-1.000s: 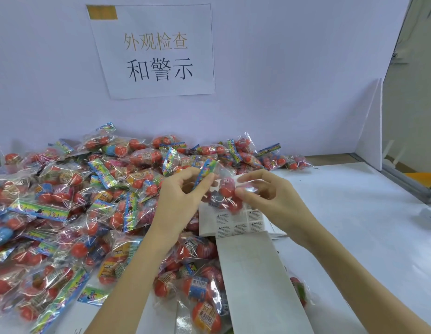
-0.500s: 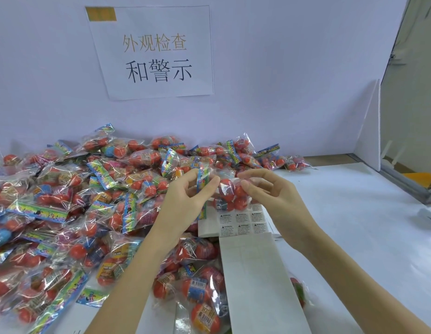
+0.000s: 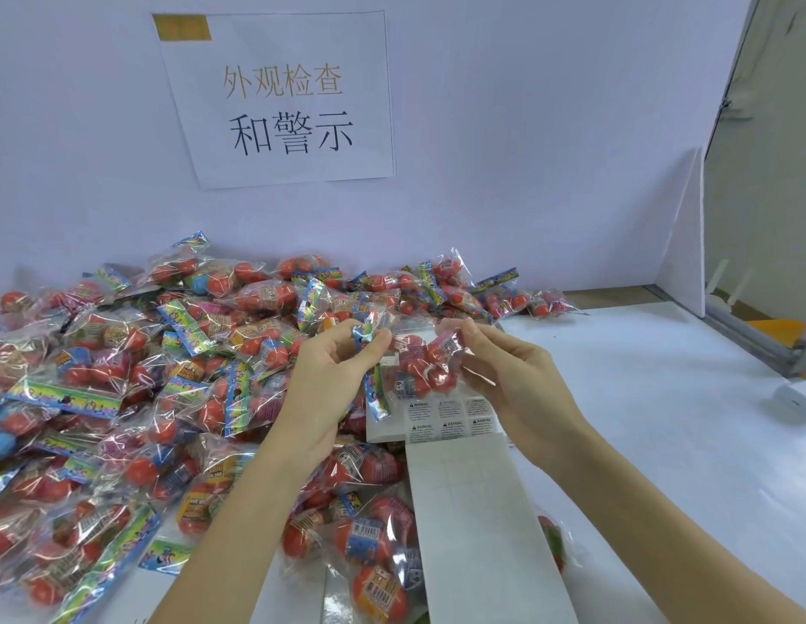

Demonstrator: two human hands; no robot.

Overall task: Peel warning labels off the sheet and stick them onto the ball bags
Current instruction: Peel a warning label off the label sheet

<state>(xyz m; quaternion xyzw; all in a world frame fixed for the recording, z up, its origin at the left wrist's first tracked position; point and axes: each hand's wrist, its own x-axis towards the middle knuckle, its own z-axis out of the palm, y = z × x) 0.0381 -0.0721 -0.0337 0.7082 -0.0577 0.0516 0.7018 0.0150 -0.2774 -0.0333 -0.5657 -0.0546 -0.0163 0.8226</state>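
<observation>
- Two hands hold one ball bag (image 3: 421, 362) up over the middle of the tabletop (image 3: 662, 421), just above the label sheet (image 3: 441, 421). The left hand (image 3: 322, 389) pinches the bag's colourful header strip (image 3: 369, 353) between thumb and fingertips; the right hand (image 3: 511, 380) pinches the clear film at the opposite end.
- Judging by the slack film and the way the small red balls bunch in the middle, the bag is light and floppy. The cellophane looks slick and crinkly, so a flat press would probably slide; pinching at the sealed ends, as both hands do, seems the surest hold.
- Stretched between the two pinches, the film makes a tauter face, which is likely the best place for a label to land; over loose balls it would probably wrinkle.
- Only two rows of printed warning labels (image 3: 446, 427) show on the sheet, which lies flat below the bag. The bare backing (image 3: 473, 524) runs from there toward the tabletop's near edge.
- Thin and sticky, a label will curl and cling to itself, I'd guess; lifting it by one corner looks safest. Whether one is already on a fingertip, I cannot tell.
- Many more bags are heaped in a pile (image 3: 122, 376) across the left half of the tabletop, up to the back wall and its printed sign (image 3: 284, 101).
</observation>
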